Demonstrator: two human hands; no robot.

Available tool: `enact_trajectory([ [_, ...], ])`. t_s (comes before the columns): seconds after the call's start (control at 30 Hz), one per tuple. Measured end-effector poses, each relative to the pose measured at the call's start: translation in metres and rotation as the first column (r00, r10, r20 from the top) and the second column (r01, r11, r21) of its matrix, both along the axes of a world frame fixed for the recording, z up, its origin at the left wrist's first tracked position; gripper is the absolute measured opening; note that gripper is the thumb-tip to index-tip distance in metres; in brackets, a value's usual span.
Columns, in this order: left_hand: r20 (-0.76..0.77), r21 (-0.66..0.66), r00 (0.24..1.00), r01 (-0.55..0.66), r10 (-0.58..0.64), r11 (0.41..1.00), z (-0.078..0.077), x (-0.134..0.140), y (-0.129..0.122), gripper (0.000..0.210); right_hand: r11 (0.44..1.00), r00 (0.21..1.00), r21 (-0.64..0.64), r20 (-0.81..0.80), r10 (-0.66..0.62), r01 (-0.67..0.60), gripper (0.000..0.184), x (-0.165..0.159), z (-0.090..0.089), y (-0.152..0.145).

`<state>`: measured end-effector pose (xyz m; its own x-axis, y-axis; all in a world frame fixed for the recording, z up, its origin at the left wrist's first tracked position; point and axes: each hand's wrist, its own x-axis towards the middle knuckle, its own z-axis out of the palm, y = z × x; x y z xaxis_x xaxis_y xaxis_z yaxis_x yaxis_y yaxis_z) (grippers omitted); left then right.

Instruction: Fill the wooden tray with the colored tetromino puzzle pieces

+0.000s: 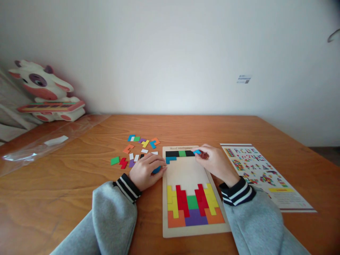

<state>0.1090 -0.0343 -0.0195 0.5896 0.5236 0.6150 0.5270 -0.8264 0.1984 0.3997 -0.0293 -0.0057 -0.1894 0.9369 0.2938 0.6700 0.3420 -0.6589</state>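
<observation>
A wooden puzzle board [183, 173] lies in front of me. Yellow, red, green, purple and orange pieces fill its near end; black pieces and a green one line its far edge. One blue L-shaped piece [171, 159] sits in the far left corner. Between the thumb and fingers of my right hand [216, 163] is a blue puzzle piece [197, 152], held over the board's far right corner. My left hand [147, 170] rests by the left rim, its fingers curled round another blue puzzle piece [156, 170] that is partly hidden.
Several loose colored pieces [129, 148] lie scattered left of the board, some behind my left hand. To the right is a printed pattern sheet [265, 173]. A clear plastic bag [55, 141] and a cow-shaped toy keyboard [51, 94] are at the far left.
</observation>
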Motion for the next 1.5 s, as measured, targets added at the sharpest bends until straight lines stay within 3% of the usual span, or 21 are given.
enact_trajectory([
  [0.17,0.025,0.005,1.000,0.018,-0.018,1.000,0.000,0.004,-0.002,0.012,0.994,0.964,0.086,0.263,0.042,-0.066,0.031,-0.003,-0.008,-0.003],
  [0.37,0.025,-0.013,0.999,0.035,-0.035,0.999,0.001,0.006,-0.002,0.010,0.980,0.876,0.117,0.475,0.085,-0.159,0.027,-0.009,-0.014,-0.007],
  [0.47,0.023,-0.022,0.999,0.046,-0.045,0.999,0.001,0.006,-0.002,0.010,0.979,0.872,0.098,0.477,0.113,-0.181,0.027,-0.010,-0.013,-0.007],
  [0.6,0.019,-0.034,0.999,0.047,-0.047,0.998,-0.001,0.005,-0.003,0.010,0.980,0.919,0.040,0.357,0.166,-0.193,0.043,-0.006,-0.008,-0.007],
  [0.8,-0.019,-0.025,0.991,0.130,-0.131,0.991,-0.005,0.003,-0.001,0.015,0.944,0.862,0.015,0.413,0.294,-0.329,0.028,0.003,0.001,-0.011],
  [1.13,-0.176,-0.107,0.978,0.094,-0.112,0.990,-0.015,-0.002,0.002,0.026,0.967,0.770,0.028,0.610,0.184,-0.252,0.042,0.018,-0.010,-0.011],
  [1.37,-0.177,-0.118,0.979,0.082,-0.102,0.990,-0.017,-0.003,0.002,0.026,0.978,0.768,0.063,0.630,0.115,-0.198,0.037,0.023,-0.009,-0.009],
  [1.5,-0.173,-0.106,0.980,0.083,-0.101,0.991,-0.016,-0.002,0.002,0.027,0.993,0.817,0.089,0.577,0.009,-0.074,0.039,0.018,-0.003,-0.009],
])
